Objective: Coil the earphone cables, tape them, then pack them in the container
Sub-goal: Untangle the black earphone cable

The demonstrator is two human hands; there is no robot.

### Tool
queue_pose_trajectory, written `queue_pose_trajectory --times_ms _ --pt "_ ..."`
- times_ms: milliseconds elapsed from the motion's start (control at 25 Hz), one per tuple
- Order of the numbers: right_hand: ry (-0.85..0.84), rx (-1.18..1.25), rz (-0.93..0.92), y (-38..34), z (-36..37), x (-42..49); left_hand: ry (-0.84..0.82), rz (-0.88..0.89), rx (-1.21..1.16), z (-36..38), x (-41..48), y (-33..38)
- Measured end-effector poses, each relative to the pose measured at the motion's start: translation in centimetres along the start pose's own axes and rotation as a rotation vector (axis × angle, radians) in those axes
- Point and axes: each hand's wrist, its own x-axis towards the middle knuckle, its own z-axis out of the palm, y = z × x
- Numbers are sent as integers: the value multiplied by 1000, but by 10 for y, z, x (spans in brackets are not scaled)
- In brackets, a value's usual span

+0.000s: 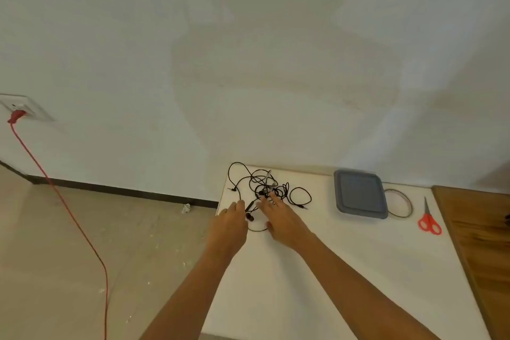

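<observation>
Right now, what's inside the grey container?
Cannot tell: the grey container has its opaque lid on, covering the inside. Nothing lies on the lid. The earphone cables lie loose on the table, outside it.

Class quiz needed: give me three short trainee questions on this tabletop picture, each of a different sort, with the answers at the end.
1. True or false: the red scissors lie to the left of the grey lidded container.
2. Multiple choice: the tape roll lies A) on the floor, B) between the container and the scissors, C) on the wooden surface.
3. Fill the gap: the black earphone cables lie in a loose ____ on the white table, not yet coiled.

Key: 1 false; 2 B; 3 tangle.
</observation>
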Motion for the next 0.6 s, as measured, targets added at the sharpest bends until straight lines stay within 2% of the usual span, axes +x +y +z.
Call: queue_pose_trajectory --times_ms 160,240,320,400,600 --pt "72 -44 20 -1 5 8 -37 -18 -72 0 3 -8" --pt "166 -16 5 -2 -8 11 -44 -15 -111 -9 8 -8" --pt "317 177 19 -5 -38 9 -28 -5 -111 -24 11 -1" --pt "374 496 40 -17 -85 6 44 18 -147 -46 14 10" --pt "564 809 -98 -55 -221 -23 272 148 -581 -102 34 33"
